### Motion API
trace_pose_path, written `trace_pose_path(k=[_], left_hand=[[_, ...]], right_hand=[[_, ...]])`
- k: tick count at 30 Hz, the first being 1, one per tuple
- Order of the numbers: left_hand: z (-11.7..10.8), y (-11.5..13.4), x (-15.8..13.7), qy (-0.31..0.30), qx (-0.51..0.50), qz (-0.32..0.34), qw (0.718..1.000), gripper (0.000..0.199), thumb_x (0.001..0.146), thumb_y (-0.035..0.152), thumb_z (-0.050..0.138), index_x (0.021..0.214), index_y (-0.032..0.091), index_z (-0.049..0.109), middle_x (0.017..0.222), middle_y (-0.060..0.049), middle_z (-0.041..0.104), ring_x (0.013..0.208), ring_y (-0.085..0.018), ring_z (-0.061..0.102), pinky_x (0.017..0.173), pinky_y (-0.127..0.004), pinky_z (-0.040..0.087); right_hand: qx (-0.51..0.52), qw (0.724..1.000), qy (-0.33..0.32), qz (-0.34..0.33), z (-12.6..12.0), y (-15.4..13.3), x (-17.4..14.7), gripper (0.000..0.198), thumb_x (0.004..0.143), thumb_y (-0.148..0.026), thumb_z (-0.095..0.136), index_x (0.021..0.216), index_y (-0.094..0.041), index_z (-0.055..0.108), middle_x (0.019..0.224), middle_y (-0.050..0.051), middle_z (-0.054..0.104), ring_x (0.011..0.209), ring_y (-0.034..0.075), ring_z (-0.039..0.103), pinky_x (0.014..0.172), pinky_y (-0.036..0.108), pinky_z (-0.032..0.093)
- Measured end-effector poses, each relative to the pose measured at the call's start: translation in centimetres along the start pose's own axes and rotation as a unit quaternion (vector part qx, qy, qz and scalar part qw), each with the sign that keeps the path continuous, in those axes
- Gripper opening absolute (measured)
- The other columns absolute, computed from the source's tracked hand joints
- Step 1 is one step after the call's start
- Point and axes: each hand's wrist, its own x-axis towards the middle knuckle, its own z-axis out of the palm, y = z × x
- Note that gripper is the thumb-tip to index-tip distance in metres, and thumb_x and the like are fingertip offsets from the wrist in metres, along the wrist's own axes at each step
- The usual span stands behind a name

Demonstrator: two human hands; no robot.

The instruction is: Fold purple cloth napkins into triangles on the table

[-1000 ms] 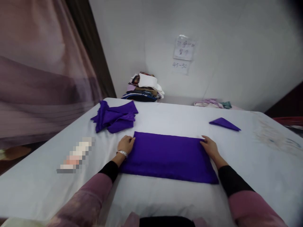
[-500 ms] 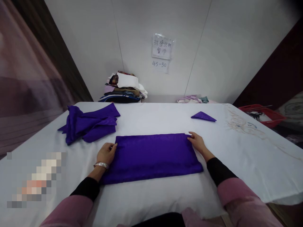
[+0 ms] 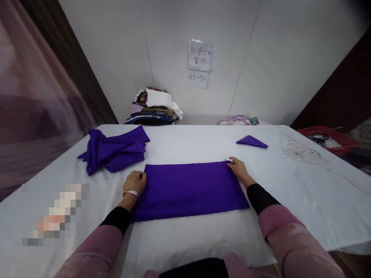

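A purple cloth napkin [image 3: 189, 189], folded into a wide rectangle, lies flat on the white tablecloth [image 3: 191, 235] in front of me. My left hand [image 3: 135, 183], with a silver bracelet at the wrist, pinches its far left corner. At the far right corner my right hand [image 3: 238, 168] holds the edge between thumb and fingers. Beyond the left hand lies a loose heap of purple napkins [image 3: 116, 148]. A small purple napkin folded into a triangle [image 3: 251, 141] rests farther back on the right.
Behind the table's far edge stands a stack of folded clothes [image 3: 155, 106], with more folded cloth [image 3: 236, 120] to the right. A red basket [image 3: 330, 141] is beyond the right edge. Handwritten paper signs [image 3: 199, 58] hang on the wall. A pixelated patch covers something at left.
The napkin's far edge looks straighter and its surface smoother. My right hand has shifted slightly at its corner, while the left still grips its own. The whole view has shifted a little.
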Motion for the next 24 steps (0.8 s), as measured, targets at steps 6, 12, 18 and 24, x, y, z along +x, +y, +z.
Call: trace_pose_path(k=[6,12,18,24], left_hand=[[0.0,0.2,-0.1,-0.010,0.007,-0.001,1.000,0.032,0.082,0.037,0.038,0.077,0.018,0.063,0.088,-0.009,0.061,0.089,-0.022,0.057,0.080,-0.031,0.044],[-0.2,0.4,0.1,-0.010,-0.002,-0.023,1.000,0.031,0.081,0.039,0.041,0.077,0.018,0.064,0.092,-0.009,0.061,0.091,-0.023,0.057,0.081,-0.032,0.044],[-2.2,1.3,-1.0,-0.022,-0.094,-0.059,0.994,0.041,0.079,0.045,0.044,0.097,0.012,0.061,0.098,-0.011,0.064,0.084,-0.021,0.061,0.076,-0.031,0.048],[-1.0,8.3,-9.1,-0.027,-0.032,0.234,0.971,0.038,0.084,0.035,0.041,0.115,0.018,0.056,0.127,-0.009,0.054,0.119,-0.023,0.045,0.101,-0.041,0.034]], right_hand=[[-0.026,0.999,0.014,0.017,0.2,0.0,-0.1,0.040,0.075,-0.030,0.054,0.113,-0.019,0.058,0.079,0.000,0.063,0.069,0.014,0.056,0.064,0.025,0.041],[-0.047,0.999,0.008,0.014,-0.3,-0.2,-0.1,0.041,0.077,-0.031,0.052,0.115,-0.017,0.057,0.086,0.003,0.065,0.075,0.016,0.059,0.070,0.028,0.044],[-0.096,0.986,0.045,-0.125,0.0,-4.1,-3.7,0.048,0.082,-0.036,0.048,0.124,-0.012,0.049,0.127,0.015,0.051,0.119,0.026,0.043,0.099,0.041,0.034],[-0.067,0.935,-0.157,-0.310,6.7,-14.2,-14.8,0.054,0.089,-0.047,0.036,0.136,-0.021,0.035,0.144,0.008,0.032,0.133,0.024,0.024,0.107,0.049,0.016]])
